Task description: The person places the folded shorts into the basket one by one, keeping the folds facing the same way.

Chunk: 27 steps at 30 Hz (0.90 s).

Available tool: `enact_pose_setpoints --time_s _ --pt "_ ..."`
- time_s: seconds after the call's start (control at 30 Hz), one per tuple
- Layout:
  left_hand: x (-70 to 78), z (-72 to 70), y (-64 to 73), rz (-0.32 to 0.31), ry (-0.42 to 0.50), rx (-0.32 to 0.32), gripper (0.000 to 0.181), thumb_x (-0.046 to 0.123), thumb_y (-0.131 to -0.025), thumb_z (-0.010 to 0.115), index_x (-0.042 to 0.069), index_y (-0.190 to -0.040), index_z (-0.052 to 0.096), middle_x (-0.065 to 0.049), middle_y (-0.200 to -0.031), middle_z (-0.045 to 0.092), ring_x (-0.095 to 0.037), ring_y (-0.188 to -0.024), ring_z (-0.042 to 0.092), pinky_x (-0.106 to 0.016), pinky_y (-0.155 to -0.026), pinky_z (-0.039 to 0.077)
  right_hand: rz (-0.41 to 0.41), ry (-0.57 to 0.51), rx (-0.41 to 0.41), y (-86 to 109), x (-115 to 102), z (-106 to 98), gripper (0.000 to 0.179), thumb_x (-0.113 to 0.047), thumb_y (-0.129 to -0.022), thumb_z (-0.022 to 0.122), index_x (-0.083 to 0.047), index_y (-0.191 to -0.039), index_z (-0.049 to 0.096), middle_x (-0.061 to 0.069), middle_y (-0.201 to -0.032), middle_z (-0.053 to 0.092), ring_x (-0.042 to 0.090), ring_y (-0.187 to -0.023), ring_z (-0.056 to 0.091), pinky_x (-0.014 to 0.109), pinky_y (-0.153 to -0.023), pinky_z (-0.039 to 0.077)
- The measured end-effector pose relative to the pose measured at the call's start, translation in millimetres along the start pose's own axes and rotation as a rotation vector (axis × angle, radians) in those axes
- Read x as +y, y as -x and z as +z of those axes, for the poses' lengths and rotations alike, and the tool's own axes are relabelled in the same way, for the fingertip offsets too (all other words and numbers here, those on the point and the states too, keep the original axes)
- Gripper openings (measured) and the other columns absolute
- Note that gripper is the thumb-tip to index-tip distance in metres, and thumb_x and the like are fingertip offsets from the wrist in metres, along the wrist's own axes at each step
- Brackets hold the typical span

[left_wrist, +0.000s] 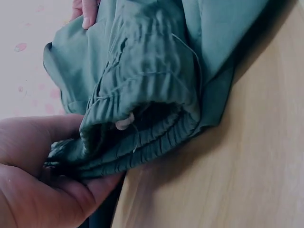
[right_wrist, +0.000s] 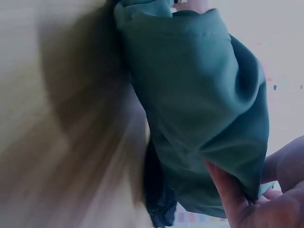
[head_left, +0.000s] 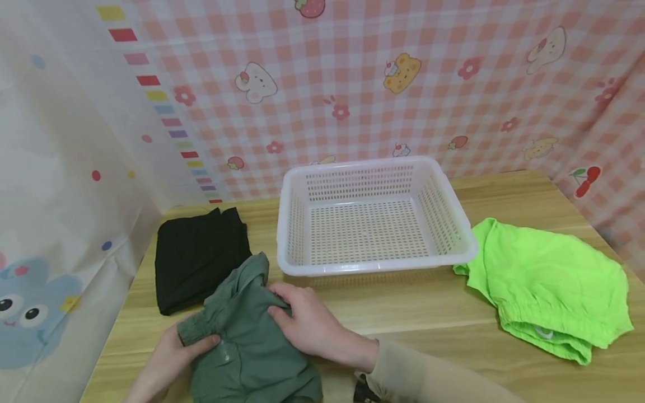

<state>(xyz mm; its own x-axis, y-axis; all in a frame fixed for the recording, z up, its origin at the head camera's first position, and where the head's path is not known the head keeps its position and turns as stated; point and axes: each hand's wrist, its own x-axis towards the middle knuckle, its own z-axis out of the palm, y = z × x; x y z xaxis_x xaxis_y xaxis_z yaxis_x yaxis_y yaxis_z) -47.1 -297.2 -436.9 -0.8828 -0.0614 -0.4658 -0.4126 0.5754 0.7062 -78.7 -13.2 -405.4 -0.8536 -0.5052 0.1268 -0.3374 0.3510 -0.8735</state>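
Dark green shorts (head_left: 257, 341) lie bunched at the front of the table in the head view. My left hand (head_left: 173, 355) grips one end of their gathered elastic waistband (left_wrist: 147, 88), thumb on top and fingers beneath. A drawstring and a small whitish piece (left_wrist: 125, 122) show at the waistband opening in the left wrist view. With thumb and fingers my right hand (head_left: 307, 319) pinches a fold on the far right side of the cloth. The right wrist view shows that fold between the right fingers (right_wrist: 225, 190). Behind the green shorts lies a folded black garment (head_left: 199, 257).
A white perforated plastic basket (head_left: 378, 267) stands at the back middle of the wooden table (head_left: 403, 313). Bright lime-green shorts (head_left: 559, 280) lie at the right, against the basket's corner. A small dark object (head_left: 364, 392) shows beneath the right sleeve. Patterned cloth (head_left: 312, 123) hangs behind.
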Motion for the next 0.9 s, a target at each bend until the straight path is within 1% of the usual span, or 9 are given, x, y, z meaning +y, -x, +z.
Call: enact_pose_setpoints --time_s 0.13,0.23,0.37,0.43,0.53,0.6,0.67,0.8,0.9 --pt "3.4 -1.0 1.7 -0.057 0.094 -0.016 0.086 0.041 -0.098 0.073 -0.008 -0.158 0.035 -0.028 -0.163 0.042 -0.040 -0.145 0.051 -0.054 -0.120 0.046 0.002 -0.011 0.028 0.9 -6 -9 0.025 -0.007 -0.103 0.061 -0.007 -0.127 0.069 0.008 -0.119 0.079 0.014 -0.106 0.074 0.021 -0.092 0.058" --pt "8.0 -1.6 4.6 -0.080 0.184 -0.026 0.092 0.042 -0.098 0.073 -0.005 -0.162 0.026 -0.025 -0.168 0.034 -0.037 -0.149 0.045 -0.055 -0.124 0.042 -0.006 -0.022 0.043 0.0 -9 -16 0.027 -0.006 -0.104 0.060 -0.006 -0.130 0.068 0.009 -0.121 0.078 0.018 -0.108 0.075 0.023 -0.094 0.058" --pt "16.1 -2.4 7.9 -0.077 0.275 -0.039 0.095 0.040 -0.099 0.073 -0.002 -0.165 0.019 -0.019 -0.172 0.027 -0.033 -0.152 0.038 -0.051 -0.127 0.037 -0.022 -0.025 0.072 -0.9 -12 -26 0.028 -0.005 -0.104 0.060 -0.005 -0.131 0.067 0.009 -0.121 0.078 0.021 -0.108 0.075 0.028 -0.096 0.059" --pt "20.5 -2.7 9.7 -0.065 0.297 -0.045 0.095 0.038 -0.099 0.073 0.001 -0.167 0.017 -0.016 -0.173 0.026 -0.028 -0.151 0.039 -0.041 -0.123 0.041 -0.028 -0.027 0.087 -1.3 -14 -31 0.029 -0.005 -0.103 0.060 -0.004 -0.132 0.067 0.011 -0.121 0.078 0.022 -0.108 0.075 0.030 -0.095 0.060" --pt "28.1 -3.2 12.3 -0.038 0.332 -0.043 0.094 0.033 -0.099 0.074 0.008 -0.168 0.016 -0.008 -0.171 0.028 -0.009 -0.140 0.049 -0.024 -0.112 0.047 -0.026 -0.040 0.105 -2.0 -16 -39 0.031 -0.005 -0.103 0.062 -0.002 -0.134 0.067 0.013 -0.120 0.079 0.023 -0.107 0.075 0.031 -0.095 0.060" --pt "33.9 -3.3 13.7 -0.011 0.356 -0.029 0.092 0.029 -0.098 0.076 0.014 -0.167 0.018 0.000 -0.166 0.034 0.004 -0.128 0.054 -0.014 -0.101 0.050 -0.025 -0.045 0.120 -2.8 -17 -45 0.033 -0.004 -0.102 0.062 -0.002 -0.134 0.066 0.014 -0.119 0.079 0.023 -0.107 0.075 0.030 -0.094 0.059" --pt "39.9 -3.2 14.6 0.019 0.380 -0.011 0.090 0.025 -0.097 0.078 0.017 -0.166 0.021 0.009 -0.157 0.041 0.012 -0.117 0.057 -0.011 -0.098 0.051 -0.024 -0.046 0.130 -2.9 -18 -51 0.034 -0.005 -0.102 0.062 -0.002 -0.136 0.066 0.014 -0.119 0.079 0.024 -0.106 0.075 0.030 -0.094 0.060" --pt "49.2 -2.6 16.4 0.099 0.412 0.028 0.080 0.019 -0.095 0.079 0.015 -0.161 0.032 0.025 -0.138 0.055 0.012 -0.117 0.059 -0.012 -0.098 0.052 -0.013 -0.029 0.139 -1.7 -21 -61 0.036 -0.007 -0.103 0.063 -0.004 -0.138 0.065 0.013 -0.119 0.079 0.023 -0.106 0.075 0.031 -0.093 0.060" --pt "54.0 -2.3 18.2 0.163 0.446 0.060 0.069 0.014 -0.095 0.078 0.015 -0.154 0.042 0.029 -0.129 0.062 0.011 -0.116 0.062 -0.011 -0.097 0.054 -0.008 -0.013 0.133 -1.3 -23 -68 0.036 -0.008 -0.103 0.063 -0.005 -0.139 0.064 0.013 -0.120 0.079 0.023 -0.106 0.075 0.031 -0.093 0.060"
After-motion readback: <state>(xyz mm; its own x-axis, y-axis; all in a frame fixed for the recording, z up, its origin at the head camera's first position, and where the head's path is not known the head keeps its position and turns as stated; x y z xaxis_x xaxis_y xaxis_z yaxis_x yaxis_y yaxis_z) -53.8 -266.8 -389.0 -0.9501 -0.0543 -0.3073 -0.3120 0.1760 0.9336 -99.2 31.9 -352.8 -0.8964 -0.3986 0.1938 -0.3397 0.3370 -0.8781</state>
